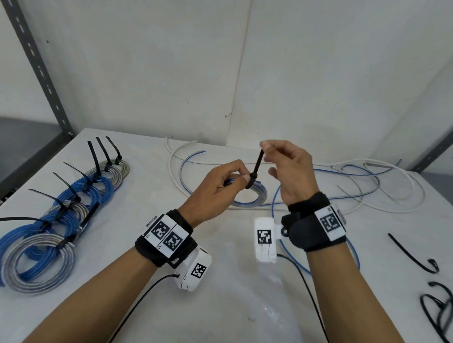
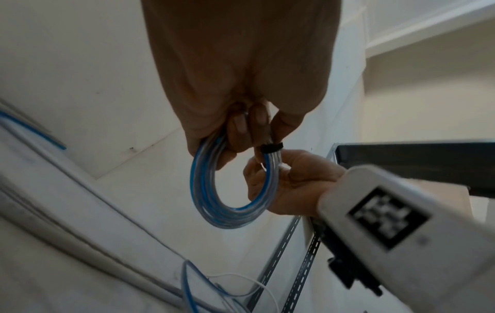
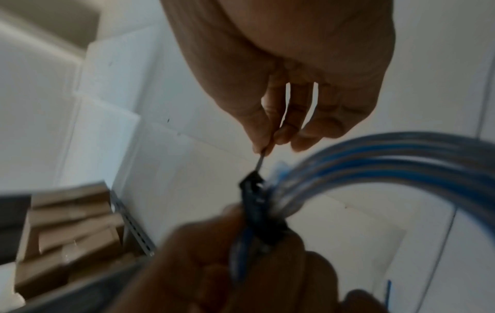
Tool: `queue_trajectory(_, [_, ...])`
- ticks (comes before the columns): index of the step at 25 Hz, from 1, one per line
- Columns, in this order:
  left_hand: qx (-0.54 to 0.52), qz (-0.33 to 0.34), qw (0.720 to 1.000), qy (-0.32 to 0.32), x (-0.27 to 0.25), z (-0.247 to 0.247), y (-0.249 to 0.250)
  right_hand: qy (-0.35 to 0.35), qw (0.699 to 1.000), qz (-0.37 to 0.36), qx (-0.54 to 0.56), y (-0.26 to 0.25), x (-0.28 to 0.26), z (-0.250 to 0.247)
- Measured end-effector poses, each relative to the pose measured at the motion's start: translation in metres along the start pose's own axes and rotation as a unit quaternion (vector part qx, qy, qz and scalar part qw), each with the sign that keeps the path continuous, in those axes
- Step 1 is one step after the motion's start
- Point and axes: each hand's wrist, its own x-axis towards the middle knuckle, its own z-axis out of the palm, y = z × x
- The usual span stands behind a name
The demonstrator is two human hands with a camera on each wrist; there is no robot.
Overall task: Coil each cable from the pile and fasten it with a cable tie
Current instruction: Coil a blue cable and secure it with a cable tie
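The coiled cable (image 1: 252,196), a small ring of blue and clear turns, is held above the white tabletop (image 1: 242,287) near its middle, between the two hands. The left hand (image 1: 214,190) grips the coil at its upper edge, with the fingers curled round the bundled turns; in the left wrist view the fingers (image 2: 241,131) close on the coil just beside the tie band. A black cable tie (image 1: 256,169) is wrapped round the turns at that point, its head seated against the bundle and its free tail standing upward. The right hand (image 1: 289,171) pinches the end of this tail between thumb and forefinger; the remaining fingers are loosely curled and hold nothing. In the right wrist view the tail runs straight from the fingertips (image 3: 263,137) down to the tie head. The loose cables (image 1: 368,186), white, blue and grey, lie spread across the far right of the tabletop, behind and beside the hands. On the left side of the tabletop a row of finished coils (image 1: 62,222), blue and grey, lies overlapping, each with a black tie whose tail projects outward. Spare cable ties (image 1: 436,302), some looped, lie at the right edge of the tabletop. Each wrist carries a black strap with printed markers.
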Motion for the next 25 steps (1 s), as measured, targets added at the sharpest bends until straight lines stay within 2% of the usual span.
queue_trajectory(3, [-0.026,-0.027,0.999,-0.003,-0.001,0.001,0.004,-0.004,0.999,-0.012,0.046,-0.005,0.003,0.006])
queue_trajectory(7, [-0.058,-0.062,0.996,0.008,-0.001,0.0,0.009,-0.004,0.999,-0.011,0.038,-0.008,0.001,0.013])
queue_trajectory(12, [-0.048,-0.035,0.998,0.034,-0.002,0.002,0.013,-0.022,0.998,-0.023,0.056,-0.015,0.0,0.014])
queue_trajectory(16, [-0.043,-0.053,0.997,0.032,-0.006,0.0,0.009,-0.007,0.994,-0.043,0.096,-0.015,-0.003,0.018])
queue_trajectory(19, [-0.049,-0.069,0.996,0.043,-0.013,-0.009,0.013,-0.009,0.993,-0.031,0.113,-0.013,-0.008,0.033])
queue_trajectory(20, [-0.066,-0.076,0.994,0.044,-0.016,-0.015,0.013,-0.03,0.993,-0.027,0.112,-0.017,-0.012,0.036])
queue_trajectory(22, [-0.12,-0.086,0.988,0.053,-0.025,-0.036,0.01,-0.121,0.989,-0.036,0.082,-0.032,-0.023,0.044])
queue_trajectory(24, [-0.156,-0.094,0.982,0.041,-0.033,-0.055,0.005,-0.221,0.973,-0.056,0.041,-0.047,-0.036,0.052])
queue_trajectory(25, [-0.152,-0.099,0.983,0.027,-0.037,-0.063,0.004,-0.248,0.966,-0.065,0.032,-0.052,-0.041,0.057])
